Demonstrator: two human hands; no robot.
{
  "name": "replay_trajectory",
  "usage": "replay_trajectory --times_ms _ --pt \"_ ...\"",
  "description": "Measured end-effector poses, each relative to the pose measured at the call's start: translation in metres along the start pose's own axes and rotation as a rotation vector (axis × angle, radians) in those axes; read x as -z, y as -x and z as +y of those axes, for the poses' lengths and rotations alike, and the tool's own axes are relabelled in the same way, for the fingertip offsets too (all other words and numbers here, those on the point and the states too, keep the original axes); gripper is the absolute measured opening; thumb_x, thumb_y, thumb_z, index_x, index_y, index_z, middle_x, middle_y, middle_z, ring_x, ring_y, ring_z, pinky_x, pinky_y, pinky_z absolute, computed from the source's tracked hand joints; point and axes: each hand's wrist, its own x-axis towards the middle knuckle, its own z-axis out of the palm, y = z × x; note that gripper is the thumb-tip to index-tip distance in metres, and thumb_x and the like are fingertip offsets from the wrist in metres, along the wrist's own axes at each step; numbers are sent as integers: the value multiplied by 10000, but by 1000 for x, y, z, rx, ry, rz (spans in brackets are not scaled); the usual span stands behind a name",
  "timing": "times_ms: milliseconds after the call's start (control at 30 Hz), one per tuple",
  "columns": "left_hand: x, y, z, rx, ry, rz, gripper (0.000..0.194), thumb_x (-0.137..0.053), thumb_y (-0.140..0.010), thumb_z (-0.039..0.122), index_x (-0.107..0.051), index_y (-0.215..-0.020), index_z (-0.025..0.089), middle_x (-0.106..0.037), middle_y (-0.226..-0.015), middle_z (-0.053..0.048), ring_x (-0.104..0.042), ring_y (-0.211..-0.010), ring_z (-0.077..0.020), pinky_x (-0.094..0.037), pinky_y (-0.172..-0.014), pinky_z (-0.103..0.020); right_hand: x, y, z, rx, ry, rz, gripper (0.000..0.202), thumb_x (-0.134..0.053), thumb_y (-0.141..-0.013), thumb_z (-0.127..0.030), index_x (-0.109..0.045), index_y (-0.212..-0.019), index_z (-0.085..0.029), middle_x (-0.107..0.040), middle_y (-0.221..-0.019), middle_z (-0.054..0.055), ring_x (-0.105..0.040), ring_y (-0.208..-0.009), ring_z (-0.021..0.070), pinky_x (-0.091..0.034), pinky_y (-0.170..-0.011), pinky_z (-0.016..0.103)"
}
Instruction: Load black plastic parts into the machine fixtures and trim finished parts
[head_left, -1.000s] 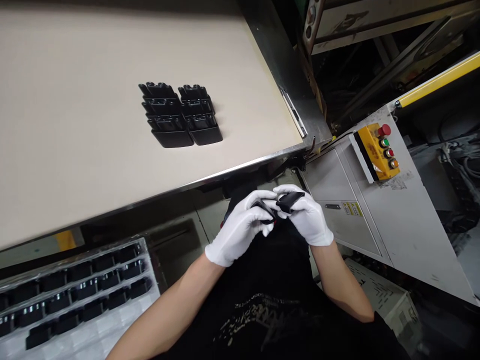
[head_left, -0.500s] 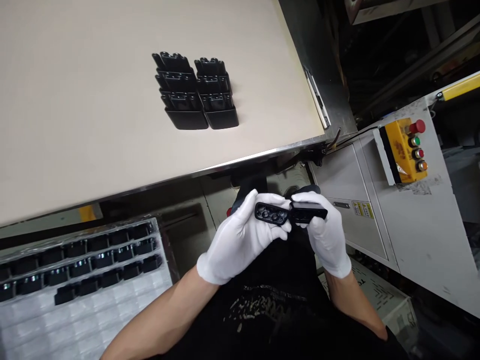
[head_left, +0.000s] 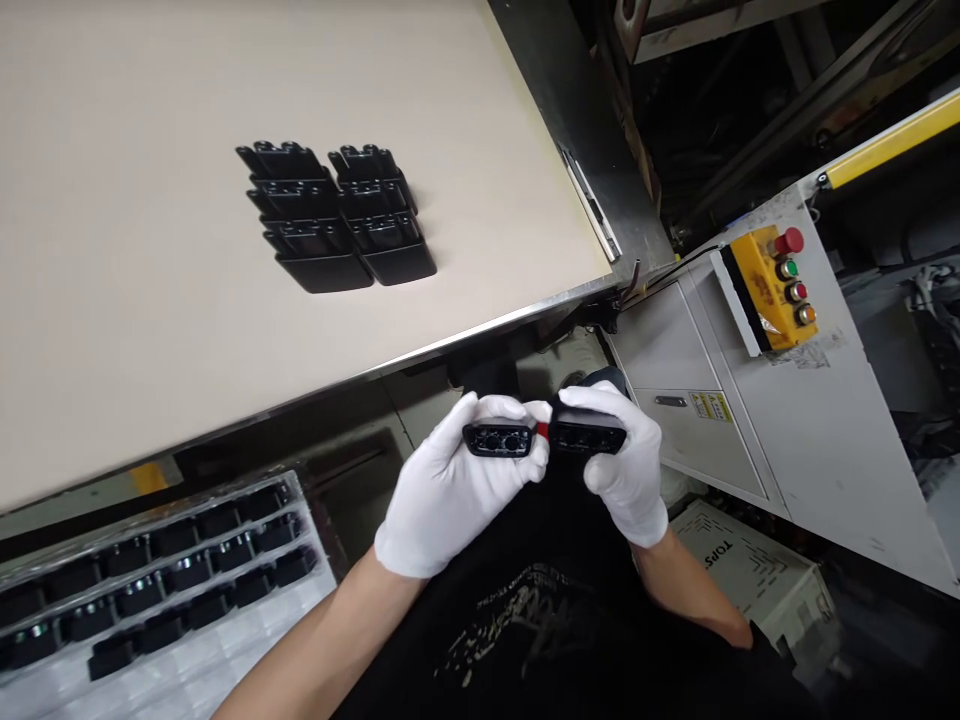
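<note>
White gloves cover both of my hands, which are held close together in front of the bench edge. My left hand (head_left: pixel 457 490) grips a black plastic part (head_left: pixel 498 440), its hollow underside with round recesses turned up toward me. In my right hand (head_left: pixel 626 460) is a second, similar black plastic part (head_left: pixel 590 437), pinched between thumb and fingers, its hollow side also showing. The two parts lie nearly end to end, with left fingertips between them. On the bench stands a double row of glossy black parts (head_left: pixel 322 268) of like kind.
The beige bench top (head_left: pixel 135 260) has a metal front edge. At lower left, a white moulded tray (head_left: pixel 247 645) holds rows of black parts. A yellow button box (head_left: pixel 776 290) is fixed to a grey cabinet (head_left: pixel 825 440) at right. A pale case (head_left: pixel 757 570) stands below it.
Both parts have been turned so that their hollow sides face me more squarely. The camera view has swung, shifting the bench and cabinet left in the picture.
</note>
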Motion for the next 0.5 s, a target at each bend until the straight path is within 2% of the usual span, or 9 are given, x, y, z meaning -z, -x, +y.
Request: replay_trajectory --times_ms 100,167,267,400,500 --pt "2 3 3 -19 -27 9 182 -655 -972 259 -815 -1035 200 -746 -1203 -87 -732 -926 -199 -645 -818 -304 1 0 6 -72 -116 -35 624 -910 -682 -713 -832 -1154 -313 -693 -1013 32 -666 -928 210 -580 -817 359" --pt "5 6 4 7 -50 62 296 -688 -878 127 -804 -1134 221 -732 -1302 -77 -749 -990 -207 -656 -856 -305 2 -1 13 -153 -259 -66 558 -879 -764 -683 -813 -1170 -307 -689 -1018 34 -655 -880 195 -569 -758 344" --pt "10 11 3 44 -57 172 499 -727 -776 35 -767 -1233 232 -723 -1358 -84 -762 -1070 -230 -655 -950 -340 0 -4 20 -315 -471 -121 454 -761 -897 -640 -773 -1197 -300 -662 -930 25 -554 -699 148 -527 -660 327" --pt "14 26 9 -6 -135 188 545 -826 -753 41 -737 -1258 227 -762 -1260 -99 -760 -1121 -229 -611 -1021 -303 -5 -10 14 -535 -599 -187 478 -529 -990 -670 -770 -1148 -288 -673 -954 64 -477 -621 147 -477 -567 321" --pt "10 48 36 -195 -421 179 547 -902 -792 182 -722 -1306 230 -754 -1270 -125 -726 -1215 -296 -596 -1063 -371 -9 -22 -2 -476 -533 -234 352 -630 -977 -519 -784 -1179 -276 -699 -1029 81 -538 -669 150 -502 -600 326"
